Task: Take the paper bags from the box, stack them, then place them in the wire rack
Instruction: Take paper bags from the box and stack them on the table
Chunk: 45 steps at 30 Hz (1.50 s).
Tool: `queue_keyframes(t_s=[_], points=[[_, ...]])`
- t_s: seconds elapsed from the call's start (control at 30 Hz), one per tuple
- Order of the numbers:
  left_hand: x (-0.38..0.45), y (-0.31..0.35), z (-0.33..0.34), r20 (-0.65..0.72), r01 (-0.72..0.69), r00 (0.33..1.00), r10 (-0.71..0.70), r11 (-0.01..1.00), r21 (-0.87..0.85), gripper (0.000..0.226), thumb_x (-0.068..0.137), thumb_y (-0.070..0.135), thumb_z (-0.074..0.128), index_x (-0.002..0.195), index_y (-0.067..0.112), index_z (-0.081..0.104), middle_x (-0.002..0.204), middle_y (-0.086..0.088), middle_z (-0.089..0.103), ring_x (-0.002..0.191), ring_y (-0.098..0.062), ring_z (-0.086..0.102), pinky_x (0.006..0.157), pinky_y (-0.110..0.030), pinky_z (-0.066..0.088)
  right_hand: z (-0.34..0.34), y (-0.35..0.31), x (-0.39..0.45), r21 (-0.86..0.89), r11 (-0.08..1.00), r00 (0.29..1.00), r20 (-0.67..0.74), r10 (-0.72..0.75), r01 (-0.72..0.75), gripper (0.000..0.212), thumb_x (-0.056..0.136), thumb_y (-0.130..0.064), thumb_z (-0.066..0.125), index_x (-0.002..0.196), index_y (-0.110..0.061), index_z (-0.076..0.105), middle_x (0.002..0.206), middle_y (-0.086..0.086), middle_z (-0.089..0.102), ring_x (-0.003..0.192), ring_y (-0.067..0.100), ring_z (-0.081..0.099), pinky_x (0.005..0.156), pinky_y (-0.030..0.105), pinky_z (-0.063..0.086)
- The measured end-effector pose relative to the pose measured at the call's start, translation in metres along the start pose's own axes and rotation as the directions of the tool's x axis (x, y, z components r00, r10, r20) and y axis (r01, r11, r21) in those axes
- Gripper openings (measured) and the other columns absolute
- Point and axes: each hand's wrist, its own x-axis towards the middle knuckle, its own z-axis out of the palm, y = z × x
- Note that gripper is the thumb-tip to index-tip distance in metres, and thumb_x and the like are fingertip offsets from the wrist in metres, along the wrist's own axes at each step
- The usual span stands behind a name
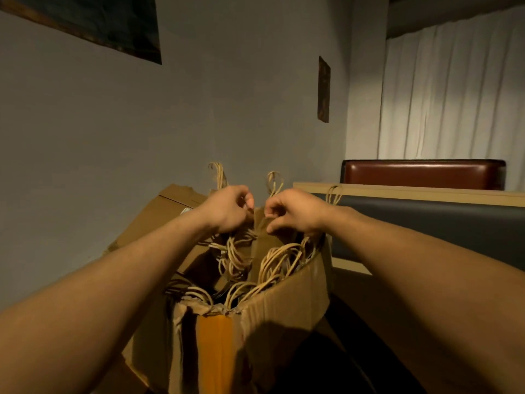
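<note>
Basically both bare arms reach forward over an open cardboard box [284, 317], hands meeting above its far side. Left hand [227, 209] is curled shut, fingers pinched on the top edge or handles of the paper bags [261, 240] standing upright inside the box. Right hand [295, 213] is just beside it, almost touching, also closed, thumb and forefinger pinching the same brown bag edge at about the same height. Which exact bag each grip has, can't tell; too many packed together.

Bags are still in the box, upright, tops a bit above the rim at the far side. Lots of twisted paper handles [272, 260] loop out in a tangle across the opening; a few handles stick up behind the hands. Box near corner is torn and ragged, with an orange strip [211, 345] running down the front wall. One flap [159, 217] is folded out to the left, leaning toward the grey wall [113, 123].

Right of the box: a dark padded booth back [426, 223] with a light wood trim on top, a reddish-brown cushion [420, 173] behind that, white curtain [454, 95] above. Two dark framed pictures hang on the wall, one upper left [99, 21], a narrow one [324, 89] near centre. Lighting dim; what the box sits on is in shadow.
</note>
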Motion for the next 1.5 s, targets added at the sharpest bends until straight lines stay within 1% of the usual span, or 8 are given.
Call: queue_keyframes(t_s=[0.17, 0.37, 0.57, 0.7, 0.8, 1.0, 1.33, 1.5], points=[[-0.009, 0.007, -0.015, -0.127, -0.172, 0.96, 0.249, 0.885, 0.433, 0.011, 0.093, 0.018, 0.056, 0.096, 0.025, 0.065, 0.097, 0.004, 0.065, 0.089, -0.015, 0.06, 0.081, -0.038, 0.055, 0.0, 0.001, 0.002, 0.29, 0.957, 0.976, -0.209, 0.053, 0.011, 0.007, 0.085, -0.02, 0.075, 0.088, -0.026, 0.073, 0.094, -0.009, 0.064, 0.091, 0.008, 0.06, 0.083, 0.028, 0.049], [-0.01, 0.014, 0.001, 0.193, -0.008, 0.976, -0.106, 0.859, 0.512, 0.027, 0.084, 0.045, 0.069, 0.092, 0.022, 0.058, 0.087, 0.002, 0.061, 0.083, -0.016, 0.06, 0.071, -0.027, 0.049, 0.009, -0.008, 0.002, 0.347, 0.936, 0.946, -0.32, 0.061, 0.057, 0.012, 0.088, -0.016, 0.071, 0.099, -0.016, 0.076, 0.091, -0.012, 0.063, 0.091, 0.005, 0.06, 0.083, 0.023, 0.049], [-0.007, 0.006, -0.018, 0.098, -0.051, 0.995, 0.006, 0.883, 0.467, 0.021, 0.09, 0.035, 0.065, 0.105, 0.02, 0.069, 0.095, -0.001, 0.069, 0.089, -0.018, 0.064, 0.087, -0.039, 0.054, -0.002, 0.0, -0.005, 0.21, 0.972, 0.994, 0.015, 0.104, -0.105, 0.043, 0.082, -0.012, 0.076, 0.121, -0.024, 0.06, 0.11, -0.006, 0.066, 0.104, 0.012, 0.061, 0.088, 0.028, 0.049], [-0.024, 0.018, -0.049, 0.217, 0.072, 0.974, -0.058, 0.996, -0.055, 0.049, 0.091, 0.064, 0.043, 0.1, 0.021, 0.066, 0.095, 0.001, 0.065, 0.088, -0.013, 0.06, 0.091, -0.035, 0.046, -0.01, -0.002, -0.005, 0.283, 0.949, 0.971, -0.149, 0.186, -0.139, 0.014, 0.084, -0.021, 0.075, 0.096, -0.026, 0.069, 0.092, -0.008, 0.07, 0.091, 0.011, 0.067, 0.084, 0.031, 0.054], [-0.031, 0.006, -0.065, 0.416, 0.359, 0.904, -0.094, 0.696, -0.622, 0.077, 0.084, 0.078, 0.031, 0.109, 0.011, 0.059, 0.094, -0.009, 0.062, 0.089, -0.022, 0.061, 0.093, -0.04, 0.051, -0.022, 0.002, -0.014, 0.414, 0.896, 0.93, -0.241, 0.276, -0.159, 0.008, 0.088, -0.022, 0.07, 0.096, -0.021, 0.071, 0.094, -0.005, 0.071, 0.09, 0.01, 0.067, 0.086, 0.032, 0.054], [-0.028, 0.014, -0.039, 0.487, 0.442, 0.874, 0.005, 0.409, -0.798, 0.054, 0.098, 0.051, 0.037, 0.128, 0.011, 0.056, 0.13, -0.022, 0.061, 0.122, -0.037, 0.058, 0.109, -0.053, 0.04, -0.052, 0.012, -0.045, 0.617, 0.782, 0.82, -0.403, 0.406, -0.084, 0.009, 0.093, -0.017, 0.065, 0.102, -0.021, 0.065, 0.084, -0.013, 0.065, 0.075, -0.003, 0.061, 0.064, 0.013, 0.048], [-0.013, 0.049, 0.011, 0.243, 0.159, 0.97, -0.03, 0.83, -0.534, 0.03, 0.089, 0.028, 0.068, 0.113, 0.011, 0.063, 0.101, -0.006, 0.072, 0.086, -0.019, 0.069, 0.073, -0.03, 0.054, -0.073, 0.02, -0.066, 0.862, 0.471, 0.681, -0.459, 0.571, 0.186, 0.027, 0.091, -0.007, 0.066, 0.117, -0.004, 0.061, 0.09, 0.005, 0.071, 0.055, 0.004, 0.064, 0.04, 0.016, 0.039], [-0.007, 0.069, -0.007, -0.011, -0.01, 1.0, 0.004, 0.813, -0.583, 0.018, 0.089, 0.013, 0.067, 0.107, 0.012, 0.064, 0.099, -0.008, 0.074, 0.083, -0.021, 0.072, 0.069, -0.036, 0.058, -0.096, 0.015, -0.077, 0.657, 0.753, 0.816, -0.418, 0.4, -0.033, 0.029, 0.089, -0.017, 0.07, 0.115, -0.008, 0.06, 0.094, 0.001, 0.071, 0.065, -0.002, 0.067, 0.05, 0.01, 0.046]])
